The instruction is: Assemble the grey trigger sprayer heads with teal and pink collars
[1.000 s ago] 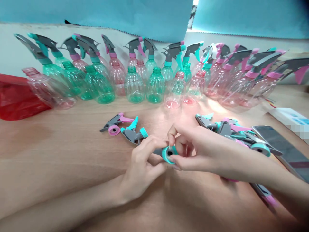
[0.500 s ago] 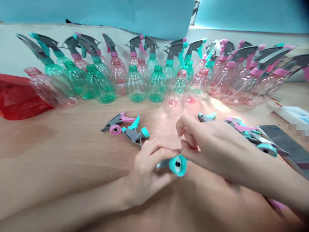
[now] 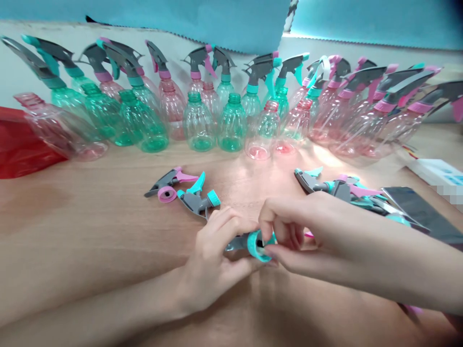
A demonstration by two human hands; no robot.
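My left hand (image 3: 217, 255) is wrapped round a grey trigger spray head (image 3: 237, 243). Its turquoise collar (image 3: 255, 246) faces me at a slant, with a dark hole inside. Thumb and index finger of my right hand (image 3: 289, 221) are pinched at the mouth of that collar; whatever is between their tips is too small or hidden to make out. Just beyond my left hand lie a grey and turquoise spray head (image 3: 197, 202) and a grey and pink one (image 3: 168, 185).
Along the wall stand green bottles (image 3: 231, 125) and pink bottles (image 3: 262, 135), several topped with spray heads. More spray heads (image 3: 340, 188) are piled at the right beside a dark flat phone-like object (image 3: 412, 202). A red bag (image 3: 25, 144) sits far left, a white box (image 3: 437, 173) far right.
My right hand has come down and left from above, its fingertips now at the turquoise collar. My left hand keeps hold of the spray head, shifted slightly left in view.
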